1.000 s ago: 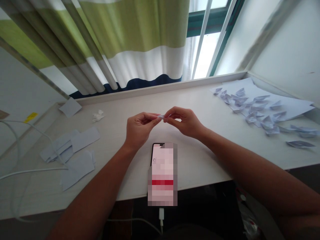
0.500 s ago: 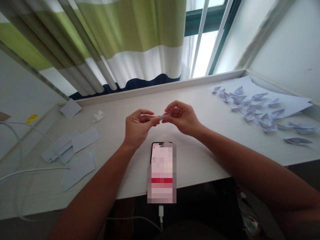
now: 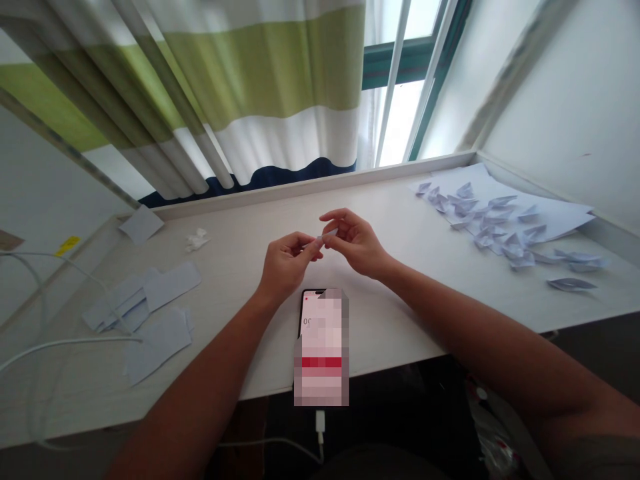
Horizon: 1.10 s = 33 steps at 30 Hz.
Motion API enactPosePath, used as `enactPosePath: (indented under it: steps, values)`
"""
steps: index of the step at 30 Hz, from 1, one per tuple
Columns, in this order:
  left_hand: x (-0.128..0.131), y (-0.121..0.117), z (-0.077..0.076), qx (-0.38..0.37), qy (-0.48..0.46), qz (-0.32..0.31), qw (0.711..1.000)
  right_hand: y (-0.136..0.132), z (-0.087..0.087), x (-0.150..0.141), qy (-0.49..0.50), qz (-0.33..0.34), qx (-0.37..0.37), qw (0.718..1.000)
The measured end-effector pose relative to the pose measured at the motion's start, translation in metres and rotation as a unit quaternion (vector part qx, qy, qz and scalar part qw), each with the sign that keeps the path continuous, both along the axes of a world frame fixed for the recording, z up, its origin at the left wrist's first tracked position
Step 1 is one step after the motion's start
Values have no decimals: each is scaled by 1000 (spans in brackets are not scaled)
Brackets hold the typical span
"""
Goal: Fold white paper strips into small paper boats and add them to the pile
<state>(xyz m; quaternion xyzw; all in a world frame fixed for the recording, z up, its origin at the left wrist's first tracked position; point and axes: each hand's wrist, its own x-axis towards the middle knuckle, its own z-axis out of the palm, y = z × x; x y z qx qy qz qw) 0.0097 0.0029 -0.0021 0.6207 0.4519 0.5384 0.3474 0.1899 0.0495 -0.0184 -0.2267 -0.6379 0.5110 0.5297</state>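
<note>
Between my two hands is a small folded piece of white paper (image 3: 327, 235), mostly covered by the fingers. My left hand (image 3: 290, 261) pinches its near left end between thumb and fingertips. My right hand (image 3: 354, 241) grips its right side, thumb below and index finger raised and curved above. Both hands are held over the middle of the desk, just beyond a phone (image 3: 323, 347) with a blurred screen. Off to the right, several small folded paper boats (image 3: 515, 247) sit in a loose group, some on white sheets (image 3: 545, 200).
Stacked paper slips (image 3: 170, 287) lie at the left, with a white cable (image 3: 75, 343) across them. Farther back are a crumpled white scrap (image 3: 197, 240) and a single paper square (image 3: 141, 224). A charging plug (image 3: 321, 421) hangs at the desk's front edge. A curtain (image 3: 280, 73) covers the back.
My fingers have shifted on the folded paper; my right index finger has lifted away from it. My left hand has come slightly right and nearer. The whole view has tilted a little.
</note>
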Motion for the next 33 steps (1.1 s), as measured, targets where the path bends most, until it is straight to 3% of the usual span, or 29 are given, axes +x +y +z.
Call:
enactPosePath:
  steps: [3,7,12,18,23,33]
  values:
    - [3,1,-1,-2,-24,14,1000,-2,4,0,20,-17,-46,999]
    - [8,-3,8,29,24,54,998,-7,13,2,28,-34,-106,993]
    - [12,-11,30,35,57,-33,997,-11,29,11,62,-47,-101,992]
    - [23,-11,50,-47,-22,-120,991,-21,47,42,33,-4,-96,995]
    - [50,-12,61,-110,-46,-176,977,-36,55,79,-28,-25,-84,996]
    - [121,-13,69,-135,73,-194,969,-70,57,138,-72,-127,-103,984]
